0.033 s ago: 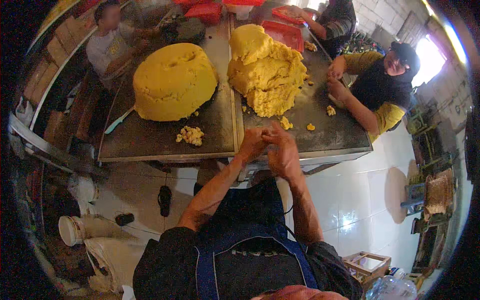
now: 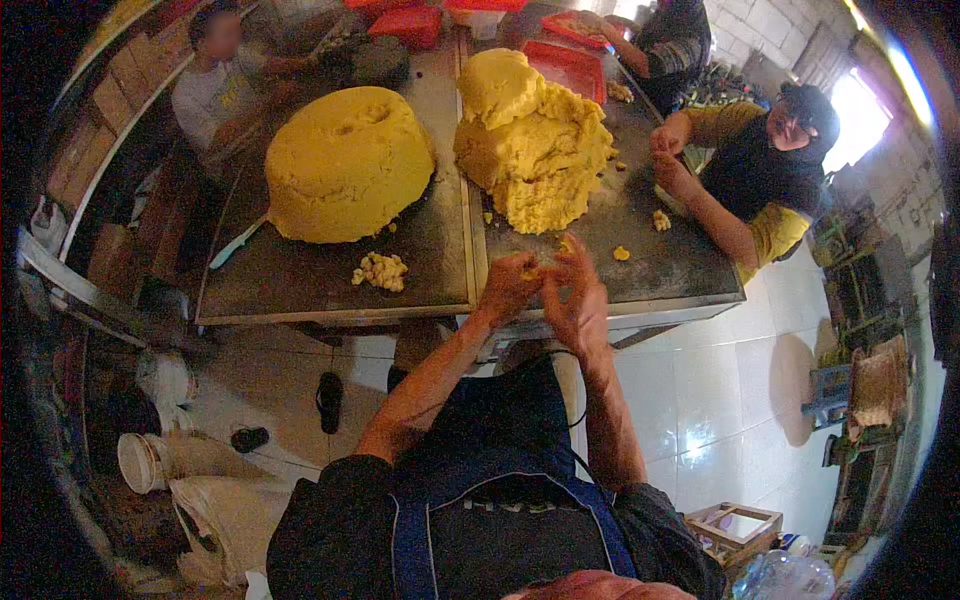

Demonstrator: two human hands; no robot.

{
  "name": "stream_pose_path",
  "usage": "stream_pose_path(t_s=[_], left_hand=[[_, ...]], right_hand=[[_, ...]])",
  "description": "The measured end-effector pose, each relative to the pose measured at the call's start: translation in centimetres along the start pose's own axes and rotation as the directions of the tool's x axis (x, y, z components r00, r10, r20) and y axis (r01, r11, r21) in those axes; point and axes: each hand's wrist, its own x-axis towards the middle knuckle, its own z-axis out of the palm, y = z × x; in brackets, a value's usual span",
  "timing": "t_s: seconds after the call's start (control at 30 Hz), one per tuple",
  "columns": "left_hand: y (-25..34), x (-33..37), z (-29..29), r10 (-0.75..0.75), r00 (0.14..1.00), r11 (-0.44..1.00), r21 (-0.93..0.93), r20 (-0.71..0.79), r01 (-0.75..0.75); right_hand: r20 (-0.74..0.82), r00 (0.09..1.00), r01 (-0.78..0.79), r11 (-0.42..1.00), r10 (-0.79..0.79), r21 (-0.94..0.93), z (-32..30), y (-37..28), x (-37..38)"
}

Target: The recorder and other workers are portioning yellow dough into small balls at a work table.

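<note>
My left hand (image 2: 511,288) is at the table's front edge with fingers curled; a bit of yellow dough (image 2: 529,272) shows at its fingertips. My right hand (image 2: 577,300) is just beside it, fingers stretched out and apart, their tips partly covering a small dough lump (image 2: 565,243) on the table. Beyond my hands rises a tall, rough-torn mound of yellow dough (image 2: 535,150). To its left sits a smoother, rounded dough mound (image 2: 350,165). Several pale, lumpy pieces form a small pile (image 2: 380,271) left of my hands.
The dark metal-edged table (image 2: 430,275) has a seam between the mounds. A pale-handled knife or scraper (image 2: 238,245) lies by the left mound. Red trays (image 2: 567,72) stand at the back. One co-worker (image 2: 765,150) works at the right, others at the far left and far right.
My hands, close together before, have come apart slightly. My right fingers have stretched forward over the small dough lump. The co-worker's hands at the right shifted a little.
</note>
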Motion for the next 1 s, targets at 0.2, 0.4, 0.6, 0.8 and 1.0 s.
stream_pose_path(t_s=[0.2, 0.4, 0.6, 0.8, 1.0], left_hand=[[-0.1, -0.2, 0.5, -0.027, 0.998, 0.979, -0.205, -0.065, 0.013], [-0.3, 0.2, 0.0, -0.022, 0.999, 0.989, -0.143, 0.034, 0.027], [1.1, -0.5, -0.2, -0.027, 0.995, 0.985, -0.172, -0.094, 0.01], [0.8, 0.0, -2.7, -0.302, 0.953, 0.926, -0.242, -0.011, 0.29], [-0.8, -0.4, -1.6, -0.121, 0.973, 0.964, -0.256, -0.196, 0.068]], right_hand=[[0.078, 0.843, -0.528, 0.793, 0.532, 0.304, 2.4, -0.5, -0.3], [0.208, 0.904, -0.414, 0.886, 0.373, 0.207, 1.0, 2.8, -0.7], [-0.329, 0.679, -0.704, 0.455, 0.656, -0.546, 3.3, 8.4, 0.5], [0.218, 0.769, -0.594, 0.798, 0.601, -0.107, 4.9, 10.2, 2.8], [0.144, 0.913, -0.342, 0.908, 0.382, -0.243, 7.9, 11.8, 4.6]])
